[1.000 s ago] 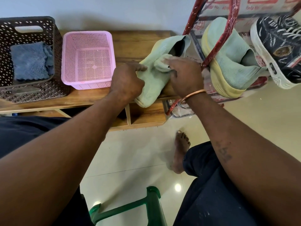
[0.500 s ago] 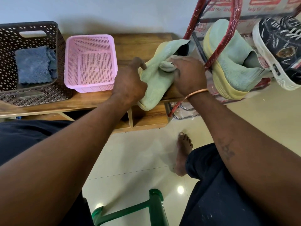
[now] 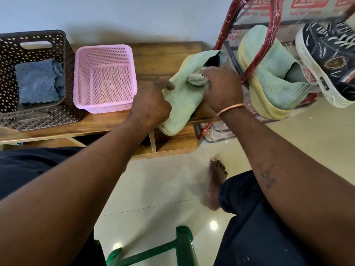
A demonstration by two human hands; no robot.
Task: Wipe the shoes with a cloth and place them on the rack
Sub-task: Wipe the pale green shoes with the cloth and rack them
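A pale green knit shoe (image 3: 183, 96) lies on the wooden bench (image 3: 115, 121), toe toward me. My left hand (image 3: 151, 104) grips its left side near the toe. My right hand (image 3: 221, 89) holds a bunched pale green cloth (image 3: 196, 79) against the shoe's upper, close to the opening. The matching green shoe with a yellow sole (image 3: 269, 73) sits tilted on the red-framed rack (image 3: 267, 35) at the right. Beside it on the rack rests a dark sneaker with a white sole (image 3: 326, 60).
A pink basket (image 3: 104, 77) stands on the bench left of the shoe. Further left a brown basket (image 3: 34, 112) holds a blue cloth (image 3: 38, 81). My bare foot (image 3: 216, 181) is on the tiled floor, and a green stool frame (image 3: 172, 250) is below.
My left hand has slid a little toward the shoe's toe side while my right hand has kept the cloth pressed on the upper. The view has shifted slightly.
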